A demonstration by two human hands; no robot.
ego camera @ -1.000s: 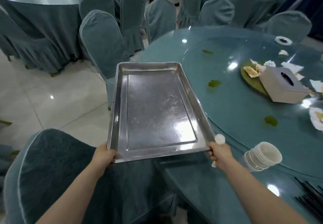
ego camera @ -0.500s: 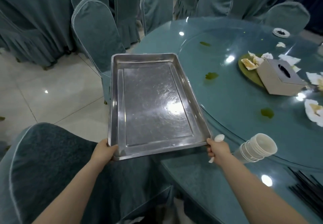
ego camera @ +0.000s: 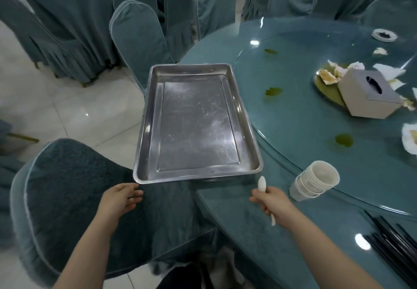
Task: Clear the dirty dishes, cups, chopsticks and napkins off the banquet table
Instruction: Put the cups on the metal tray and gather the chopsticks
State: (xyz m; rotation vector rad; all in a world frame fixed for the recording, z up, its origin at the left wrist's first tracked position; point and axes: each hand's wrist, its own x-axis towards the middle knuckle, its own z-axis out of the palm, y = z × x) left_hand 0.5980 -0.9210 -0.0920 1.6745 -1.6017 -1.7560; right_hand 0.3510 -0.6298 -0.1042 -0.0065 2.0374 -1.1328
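An empty steel tray (ego camera: 196,122) lies over the left edge of the round banquet table (ego camera: 293,117). My left hand (ego camera: 118,199) hovers just below the tray's near left corner, fingers relaxed and holding nothing. My right hand (ego camera: 272,200) grips a white spoon (ego camera: 262,185) below the tray's near right corner. A stack of white cups (ego camera: 314,180) lies on its side to the right of that hand. Black chopsticks (ego camera: 392,243) lie at the lower right. Crumpled napkins (ego camera: 388,70) and a green plate (ego camera: 329,88) surround a grey tissue box (ego camera: 370,94).
A covered chair (ego camera: 67,194) stands right below the tray, another chair (ego camera: 140,43) beyond its far end. More chairs ring the table. Green spills (ego camera: 273,91) dot the glass turntable. A small white dish (ego camera: 384,35) sits at the far right. A second table stands at the upper left.
Both hands have let go of the tray's near edge and drawn back toward me. The tray now rests by itself on the table edge. The spoon stays in my right hand.
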